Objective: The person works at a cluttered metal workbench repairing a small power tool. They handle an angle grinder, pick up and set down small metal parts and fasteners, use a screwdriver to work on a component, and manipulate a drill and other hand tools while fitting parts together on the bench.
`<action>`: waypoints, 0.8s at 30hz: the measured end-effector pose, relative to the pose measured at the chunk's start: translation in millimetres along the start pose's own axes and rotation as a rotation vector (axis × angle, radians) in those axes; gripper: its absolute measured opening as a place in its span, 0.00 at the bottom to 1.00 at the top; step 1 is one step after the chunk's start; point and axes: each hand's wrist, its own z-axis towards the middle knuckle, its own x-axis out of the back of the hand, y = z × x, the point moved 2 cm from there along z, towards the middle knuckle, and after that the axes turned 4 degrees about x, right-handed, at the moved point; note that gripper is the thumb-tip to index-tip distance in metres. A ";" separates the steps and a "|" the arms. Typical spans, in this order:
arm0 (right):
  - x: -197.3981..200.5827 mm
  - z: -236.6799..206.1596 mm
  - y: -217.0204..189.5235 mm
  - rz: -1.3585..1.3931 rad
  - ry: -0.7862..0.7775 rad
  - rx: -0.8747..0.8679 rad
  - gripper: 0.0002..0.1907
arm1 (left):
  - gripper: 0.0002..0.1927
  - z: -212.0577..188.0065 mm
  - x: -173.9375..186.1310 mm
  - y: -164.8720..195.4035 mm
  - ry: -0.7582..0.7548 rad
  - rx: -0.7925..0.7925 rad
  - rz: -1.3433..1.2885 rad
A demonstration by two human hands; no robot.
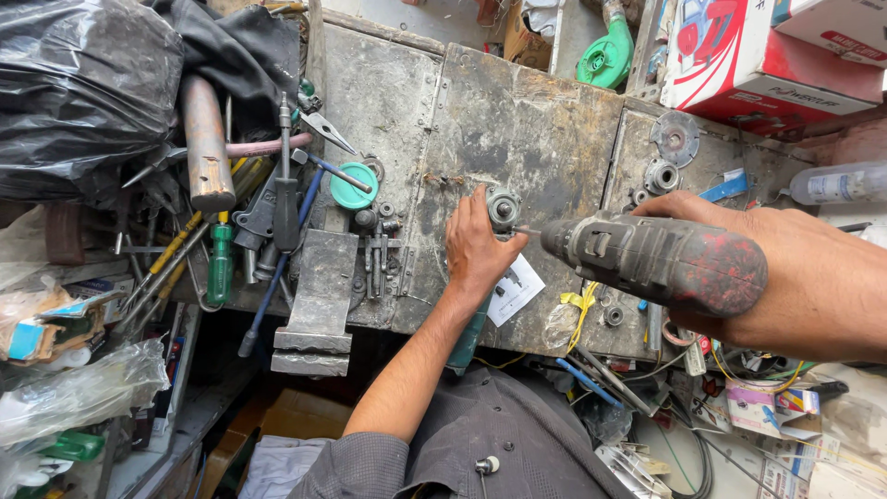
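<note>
Round grey metal part [503,208] is sitting near the middle of the worn metal desk [545,129], and the left hand [478,248] is pressing down beside it, its fingers [479,205] curled against the part's left and near side to steady it. Whether they are closing fully around it is hard to tell; they are touching it rather than lifting it. The right hand [785,277] is clenching around a grey and red power drill [661,261], whose long axis is lying nearly level, running from the right edge of the desk toward the centre. Its thin bit [527,231] is pointing leftward and meeting the part's right side, just beside the left thumb. So the part is lying straight ahead of the drill's nose, and the left hand is the nearer one, already in contact. A white paper slip [516,288] is lying by the desk's near edge under the left wrist. Screwdrivers and pliers [268,212] are piling up along the left edge, and a green cap [351,190] is resting near them.
</note>
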 end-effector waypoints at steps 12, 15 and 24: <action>1.8 -6.3 -9.8 -0.088 -0.024 0.037 0.51 | 0.51 1.1 -2.1 -2.7 -0.074 0.028 -0.014; -2.8 -5.5 -7.4 -0.093 -0.025 0.083 0.51 | 0.52 0.6 -1.8 -3.7 -0.037 0.007 -0.016; -33.0 -14.6 15.9 0.108 0.074 0.120 0.52 | 0.50 3.0 -2.2 -5.8 -0.013 0.024 -0.020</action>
